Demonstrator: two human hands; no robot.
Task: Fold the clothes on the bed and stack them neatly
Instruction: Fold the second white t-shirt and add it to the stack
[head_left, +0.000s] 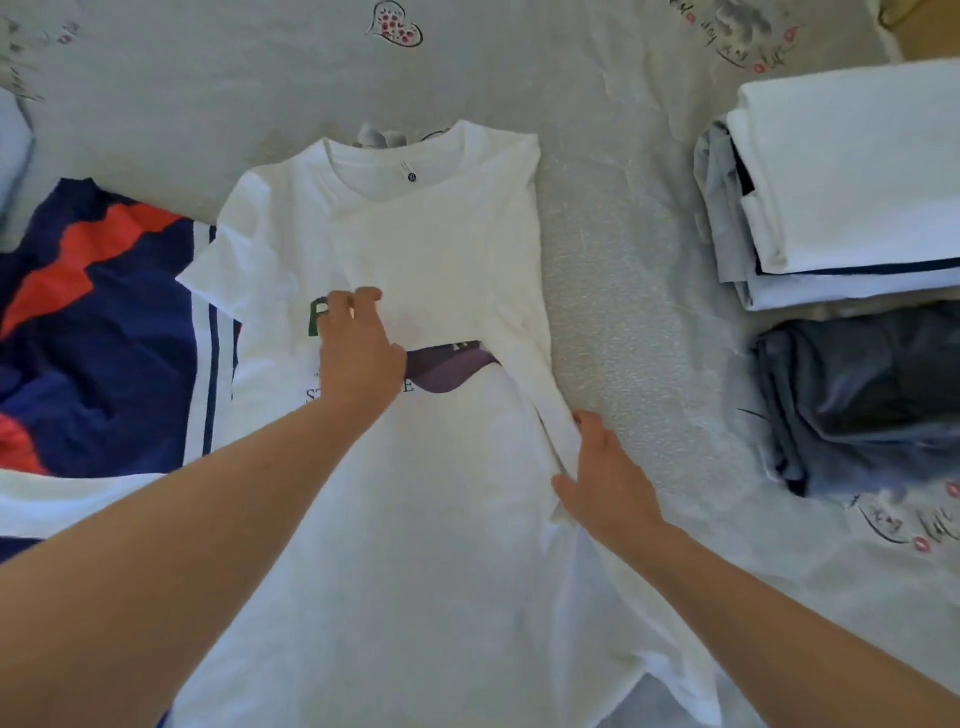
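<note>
Mid-fold on the white T-shirt (441, 519) spread on the bed (623, 322): left hand (358, 353) flat, fingers relaxed, pinning the chest; right hand (608, 478) open along the turned-in side, likely smoothing the crease.

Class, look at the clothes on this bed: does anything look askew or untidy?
The stack of folded white and pale blue clothes at right is uneven, layers jutting past each other. The dark grey garment below it is bunched rather than flat.
</note>
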